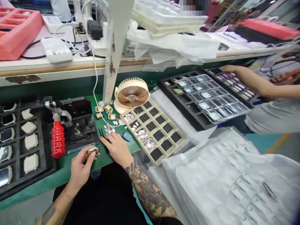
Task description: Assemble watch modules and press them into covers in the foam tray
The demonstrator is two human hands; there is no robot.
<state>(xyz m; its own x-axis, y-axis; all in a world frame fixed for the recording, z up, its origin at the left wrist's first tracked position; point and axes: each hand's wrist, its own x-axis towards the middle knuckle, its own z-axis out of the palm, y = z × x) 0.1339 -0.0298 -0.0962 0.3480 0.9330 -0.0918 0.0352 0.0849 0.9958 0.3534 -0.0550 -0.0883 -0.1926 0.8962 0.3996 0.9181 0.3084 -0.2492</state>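
My left hand (pixel 81 164) pinches a small smartwatch case (pixel 93 151) between thumb and fingers at the bench edge; yellow and black parts show inside it. Close by on the right, my right hand (pixel 118 148) is closed around dark tweezers (pixel 101 133), their tips pointing away from me. Past those tips lies a loose pile of small white pieces (pixel 109 129). Several similar open watch cases (pixel 108 108) with yellow inner parts sit farther back. A small blue object (pixel 127 136) rests beside my right hand.
A red-handled toggle clamp (pixel 58 139) on a black fixture and a foam tray (pixel 17 179) of watch parts stand left. A fan (pixel 132 95) is behind a compartment tray (pixel 156 162). At right are plastic-covered trays (pixel 231 184) and another person's arm (pixel 255 82).
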